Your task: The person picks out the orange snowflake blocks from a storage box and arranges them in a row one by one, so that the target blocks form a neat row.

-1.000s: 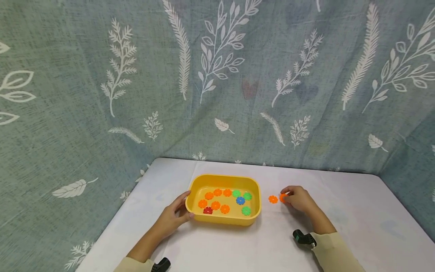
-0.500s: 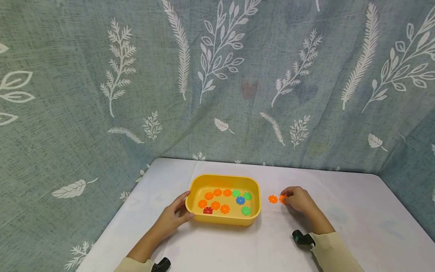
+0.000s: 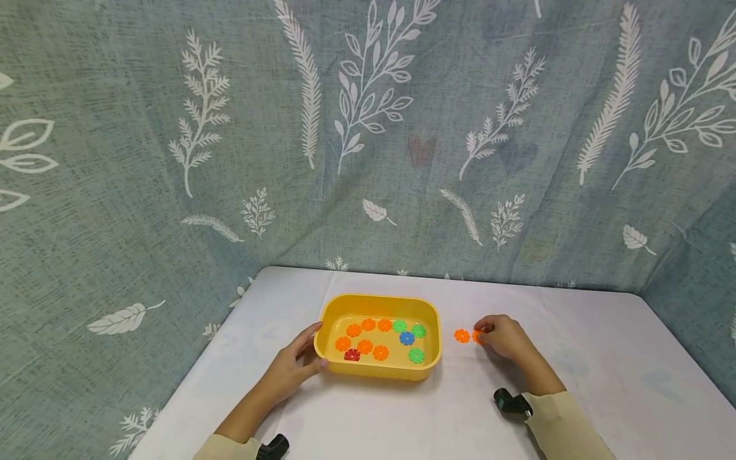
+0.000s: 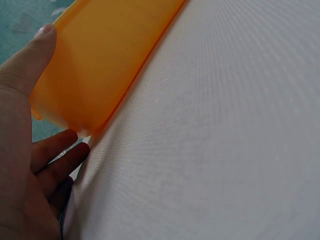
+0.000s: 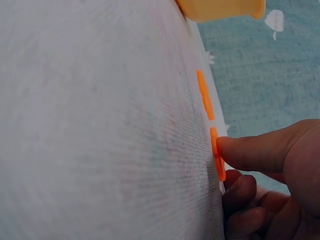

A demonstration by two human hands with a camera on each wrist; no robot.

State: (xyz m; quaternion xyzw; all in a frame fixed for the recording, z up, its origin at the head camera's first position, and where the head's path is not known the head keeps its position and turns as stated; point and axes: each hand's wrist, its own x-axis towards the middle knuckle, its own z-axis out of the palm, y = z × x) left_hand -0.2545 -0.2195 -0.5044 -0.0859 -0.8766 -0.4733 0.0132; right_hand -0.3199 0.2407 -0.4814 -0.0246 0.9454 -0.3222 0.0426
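Note:
A shallow yellow plastic tray (image 3: pixel 379 370) sits on the white-covered table. My left hand (image 3: pixel 287 370) holds it by its left end; in the left wrist view the thumb lies against the tray's wall (image 4: pixel 105 55) and the fingers are at its lower corner. To the right of the tray, my right hand (image 3: pixel 506 337) pinches an orange notched interlocking disc (image 5: pixel 218 155) at table level, thumb on its face and curled fingers at its edge. A second orange disc (image 3: pixel 462 336) lies flat between that hand and the tray.
Inside the tray lie several orange discs (image 3: pixel 365 347), several green ones (image 3: pixel 416 356), a blue one (image 3: pixel 407 338) and a dark red one (image 3: pixel 352 354). A leaf-patterned grey-green cloth (image 3: pixel 391 211) hangs behind the table (image 3: pixel 379 421).
Almost nothing differs. My right hand covers slightly more of the orange disc than a second ago; the left hand and the tray stay in place.

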